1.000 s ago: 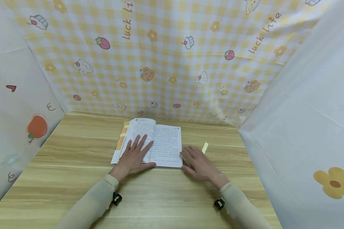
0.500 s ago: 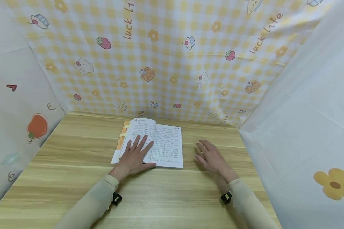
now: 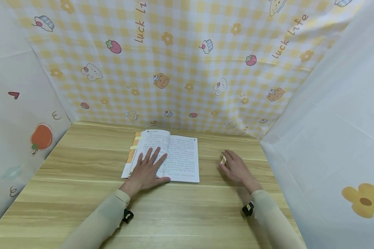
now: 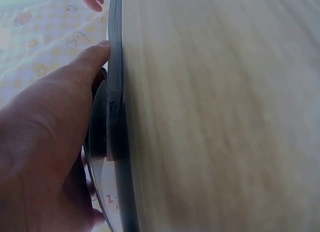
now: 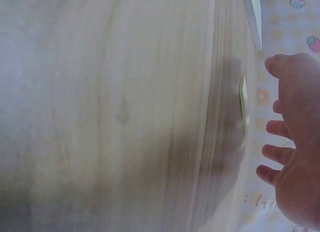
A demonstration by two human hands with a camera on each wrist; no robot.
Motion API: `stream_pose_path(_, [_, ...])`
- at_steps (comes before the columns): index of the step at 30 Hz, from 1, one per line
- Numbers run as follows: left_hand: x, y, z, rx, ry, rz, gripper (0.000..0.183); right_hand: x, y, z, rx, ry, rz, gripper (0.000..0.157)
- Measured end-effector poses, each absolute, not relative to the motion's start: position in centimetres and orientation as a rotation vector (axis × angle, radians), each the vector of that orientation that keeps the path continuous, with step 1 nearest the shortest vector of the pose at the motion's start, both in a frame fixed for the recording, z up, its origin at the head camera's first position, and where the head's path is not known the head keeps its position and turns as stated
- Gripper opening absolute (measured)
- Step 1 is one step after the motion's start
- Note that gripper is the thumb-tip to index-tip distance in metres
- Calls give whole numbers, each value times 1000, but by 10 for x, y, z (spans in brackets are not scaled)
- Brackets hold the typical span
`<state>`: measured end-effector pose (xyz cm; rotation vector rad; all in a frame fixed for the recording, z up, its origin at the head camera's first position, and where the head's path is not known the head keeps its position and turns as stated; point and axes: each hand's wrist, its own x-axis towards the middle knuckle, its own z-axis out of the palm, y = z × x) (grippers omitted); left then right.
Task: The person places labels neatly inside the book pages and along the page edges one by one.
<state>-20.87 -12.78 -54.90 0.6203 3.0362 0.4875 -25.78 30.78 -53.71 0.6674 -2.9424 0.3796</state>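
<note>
An open book (image 3: 183, 159) lies on the wooden table with printed text on both pages. My left hand (image 3: 144, 173) rests with spread fingers on its left page, the thumb near the lower middle edge. In the left wrist view the thumb touches the book's page block (image 4: 115, 51). Right of the book, my right hand (image 3: 238, 170) hovers over a small pale yellow paper strip (image 3: 223, 160), partly hidden by the fingers. The right wrist view has the strip (image 5: 243, 104) on the table, apart from the fingers (image 5: 280, 154), which hold nothing.
Pale yellow tabs (image 3: 134, 147) stick out over the orange cover flap (image 3: 131, 154) at the book's left. A yellow checked cloth (image 3: 187, 69) hangs behind the table (image 3: 180, 214), and white cloths hang at both sides. Each wrist carries a small black camera.
My right hand has moved right, from the book's right edge to above the yellow strip. My left hand and the book stay in place.
</note>
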Motion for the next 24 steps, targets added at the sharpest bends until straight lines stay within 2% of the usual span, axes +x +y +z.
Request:
stream_pose_path(15, [-209, -128, -549, 630, 3008, 546, 105, -265, 314, -538, 601, -3044, 407, 69])
stream_pose_path(24, [-208, -128, -548, 601, 3008, 518, 105, -267, 315, -542, 663, -3011, 396, 60])
